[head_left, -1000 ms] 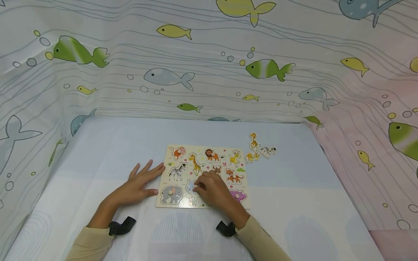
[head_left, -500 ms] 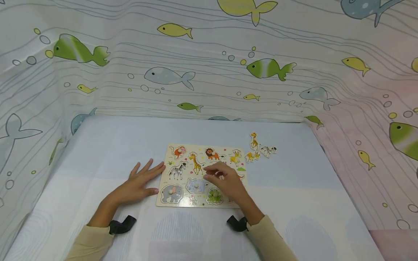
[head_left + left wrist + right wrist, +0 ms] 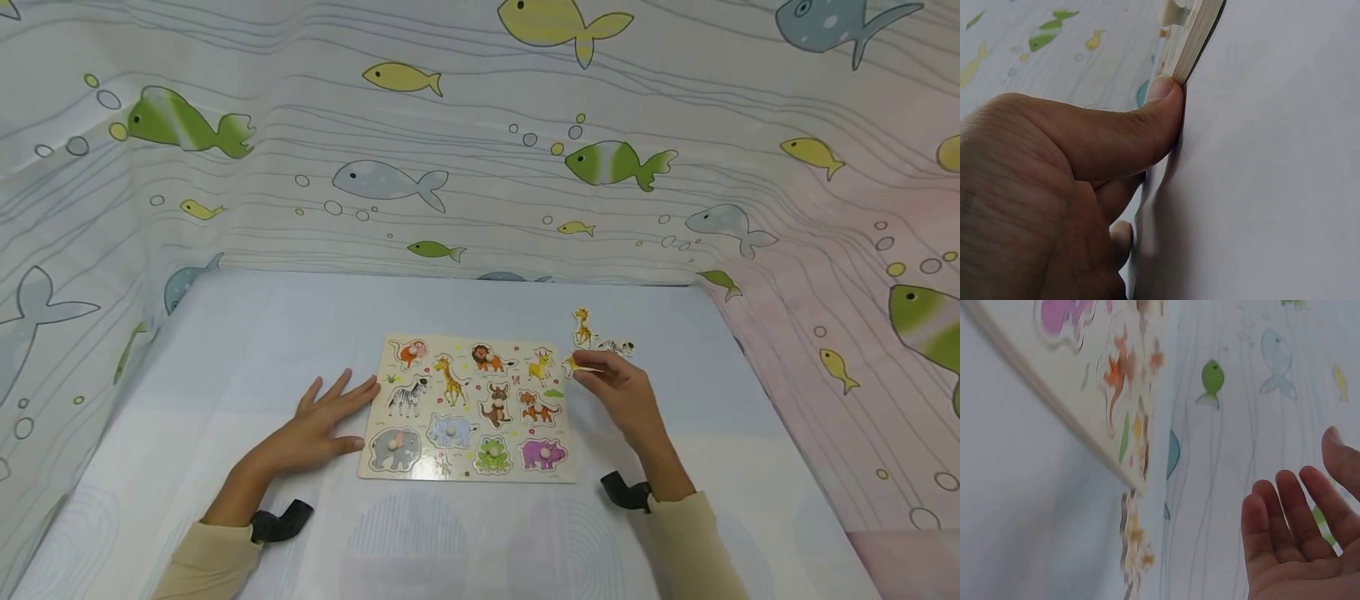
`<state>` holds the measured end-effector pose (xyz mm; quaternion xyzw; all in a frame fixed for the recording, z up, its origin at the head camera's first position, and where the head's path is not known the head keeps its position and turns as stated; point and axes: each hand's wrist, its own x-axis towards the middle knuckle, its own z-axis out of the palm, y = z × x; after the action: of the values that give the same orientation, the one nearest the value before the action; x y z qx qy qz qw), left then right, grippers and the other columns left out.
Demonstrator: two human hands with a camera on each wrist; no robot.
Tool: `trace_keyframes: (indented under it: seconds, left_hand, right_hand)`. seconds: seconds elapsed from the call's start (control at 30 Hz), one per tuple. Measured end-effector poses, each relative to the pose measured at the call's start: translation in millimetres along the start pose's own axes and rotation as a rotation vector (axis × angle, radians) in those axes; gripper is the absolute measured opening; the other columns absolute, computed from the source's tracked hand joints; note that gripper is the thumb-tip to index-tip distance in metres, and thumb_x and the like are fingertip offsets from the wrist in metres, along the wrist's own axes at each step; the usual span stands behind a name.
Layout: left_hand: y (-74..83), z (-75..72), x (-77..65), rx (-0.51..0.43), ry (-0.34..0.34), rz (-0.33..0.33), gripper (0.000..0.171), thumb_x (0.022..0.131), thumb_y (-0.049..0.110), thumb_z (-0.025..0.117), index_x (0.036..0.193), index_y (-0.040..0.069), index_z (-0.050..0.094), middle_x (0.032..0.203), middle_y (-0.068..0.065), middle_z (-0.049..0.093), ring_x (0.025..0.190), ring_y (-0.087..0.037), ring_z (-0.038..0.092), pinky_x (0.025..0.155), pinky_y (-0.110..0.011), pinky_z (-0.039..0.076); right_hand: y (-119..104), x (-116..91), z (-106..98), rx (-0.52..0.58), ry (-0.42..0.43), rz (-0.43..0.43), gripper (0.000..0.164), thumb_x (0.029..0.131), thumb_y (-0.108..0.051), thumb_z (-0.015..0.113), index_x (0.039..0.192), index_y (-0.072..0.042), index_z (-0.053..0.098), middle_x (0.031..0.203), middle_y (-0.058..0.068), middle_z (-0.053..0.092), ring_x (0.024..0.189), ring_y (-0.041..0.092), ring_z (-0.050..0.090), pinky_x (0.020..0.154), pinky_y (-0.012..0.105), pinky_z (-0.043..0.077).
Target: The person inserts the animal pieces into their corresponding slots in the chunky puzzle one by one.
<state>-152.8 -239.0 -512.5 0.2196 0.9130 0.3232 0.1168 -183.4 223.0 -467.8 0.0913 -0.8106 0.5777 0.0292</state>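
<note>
The wooden knob puzzle board [image 3: 441,467] lies on the table with animal pieces and animal pictures across it. My left hand [image 3: 318,425] lies flat at its left side, fingers spread and fingertips at the edge. In the left wrist view the thumb [image 3: 1122,140] touches the board's edge [image 3: 1192,50]. My right hand [image 3: 622,400] is just beyond the board's right edge, fingertips over a loose yellow animal piece [image 3: 570,365] and partly hiding it. In the right wrist view that hand's fingers [image 3: 1294,509] are loosely extended with nothing between them.
Behind the right hand lie a loose giraffe piece [image 3: 582,327] and a loose zebra piece [image 3: 618,345], the zebra partly covered by the hand. A fish-patterned curtain [image 3: 480,125] rises along the table's back and sides.
My right hand has left the blue rhino piece in the board and moved right, over the board's edge to the loose pieces. My left hand stays where it was.
</note>
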Motion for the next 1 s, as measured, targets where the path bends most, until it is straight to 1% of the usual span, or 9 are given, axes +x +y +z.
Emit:
trace_keyframes:
  seconds: [0.13,0.23,0.37,0.47,0.6,0.7,0.83,1.0]
  left_hand:
    - [0.2,-1.6,-0.4,0.004,0.004,0.005,0.083,0.085,0.033,0.074,0.156,0.013,0.036,0.163,-0.012,0.031,0.154,-0.046,0.006,0.121,-0.063,-0.011]
    - [-0.9,-1.8,-0.6,0.000,0.011,0.013,0.083,0.085,0.033,0.074,0.156,0.013,0.036,0.163,-0.013,0.031,0.154,-0.046,0.007,0.121,-0.063,-0.011]
    - [-2.4,-0.7,-1.2,-0.010,0.019,0.027,0.082,0.084,0.031,0.075,0.155,0.013,0.037,0.162,-0.014,0.032,0.153,-0.047,0.008,0.121,-0.063,-0.011]
    - [-2.4,0.8,-1.5,-0.017,0.017,0.026,0.082,0.084,0.030,0.076,0.155,0.013,0.037,0.162,-0.013,0.032,0.153,-0.048,0.008,0.121,-0.063,-0.012]
    - [-1.6,1.9,-1.3,-0.021,0.017,0.012,0.082,0.084,0.028,0.076,0.155,0.014,0.037,0.162,-0.012,0.032,0.154,-0.047,0.007,0.121,-0.062,-0.012]
    - [-1.9,2.1,-1.0,-0.018,0.023,0.019,0.082,0.084,0.030,0.076,0.155,0.013,0.037,0.162,-0.012,0.032,0.153,-0.047,0.008,0.120,-0.063,-0.012]
    - [-2.6,2.5,-1.1,-0.012,0.027,0.028,0.082,0.084,0.032,0.075,0.155,0.013,0.038,0.162,-0.013,0.033,0.153,-0.047,0.008,0.120,-0.063,-0.011]
    - [-0.9,2.9,-1.9,-0.028,0.030,0.024,0.082,0.083,0.028,0.076,0.155,0.013,0.038,0.162,-0.012,0.033,0.153,-0.047,0.008,0.120,-0.064,-0.011]
  right_hand:
    - [11,5,-24,-0.001,0.079,0.051,0.037,0.093,-0.017,0.071,0.126,-0.001,0.065,0.130,0.017,0.064,0.116,0.016,0.066,0.092,0.014,0.053]
    - [19,10,-37,-0.003,0.134,0.094,0.038,0.093,-0.019,0.071,0.127,-0.003,0.065,0.132,0.014,0.065,0.114,0.007,0.065,0.092,0.012,0.053]
    - [32,17,-50,-0.025,0.187,0.142,0.042,0.093,-0.025,0.072,0.129,-0.004,0.065,0.134,0.016,0.064,0.113,0.004,0.064,0.092,0.011,0.052]
    - [43,23,-57,-0.067,0.214,0.180,0.044,0.093,-0.029,0.071,0.130,-0.005,0.064,0.134,0.015,0.064,0.111,-0.001,0.062,0.090,0.009,0.050]
    - [56,30,-62,-0.076,0.208,0.203,0.043,0.094,-0.030,0.071,0.130,-0.007,0.064,0.136,0.016,0.063,0.110,-0.002,0.061,0.089,0.007,0.049]
    - [61,33,-65,-0.045,0.198,0.211,0.044,0.094,-0.030,0.071,0.131,-0.007,0.064,0.139,0.019,0.060,0.111,-0.002,0.061,0.089,0.007,0.049]
    - [66,38,-66,-0.037,0.217,0.246,0.045,0.094,-0.030,0.070,0.132,-0.006,0.063,0.138,0.015,0.061,0.110,-0.002,0.060,0.088,0.007,0.049]
    - [74,43,-69,-0.097,0.243,0.282,0.044,0.094,-0.033,0.070,0.131,-0.009,0.064,0.136,0.009,0.063,0.108,-0.003,0.058,0.086,0.006,0.047]
